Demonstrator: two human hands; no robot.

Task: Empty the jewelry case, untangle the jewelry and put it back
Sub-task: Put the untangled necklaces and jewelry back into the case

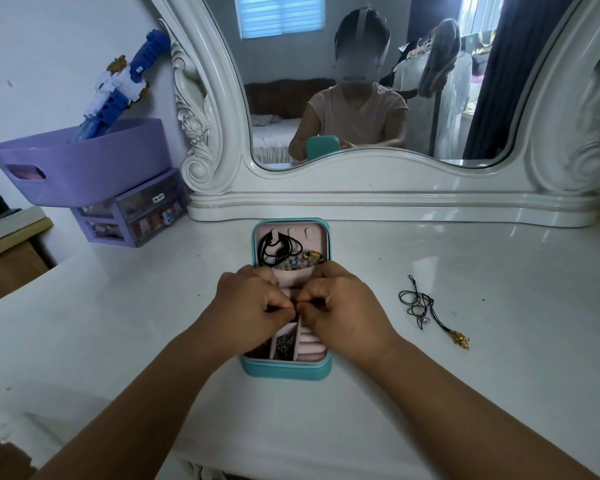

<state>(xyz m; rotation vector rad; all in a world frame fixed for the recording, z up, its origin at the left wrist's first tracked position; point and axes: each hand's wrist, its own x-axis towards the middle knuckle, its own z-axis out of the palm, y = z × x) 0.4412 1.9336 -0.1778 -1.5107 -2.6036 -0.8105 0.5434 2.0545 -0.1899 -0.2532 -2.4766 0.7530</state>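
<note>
A teal jewelry case point(284, 370) with a pale pink lining lies open on the white dressing table point(482, 271). Its lid half holds black cords point(274, 249) and beaded pieces point(305, 259). A dark sparkly piece point(284, 342) lies in a lower compartment. My left hand point(246, 306) and my right hand point(343, 306) hover over the case's middle with fingers curled, fingertips meeting and pinching something small that I cannot make out. A black cord necklace with a gold charm point(430, 313) lies loose on the table to the right of the case.
A white ornate mirror point(378, 98) stands right behind the case. At the left, a purple basket point(84, 168) holding a blue and white toy sits on a purple drawer unit point(132, 216). Bare tabletop lies left and right of the case.
</note>
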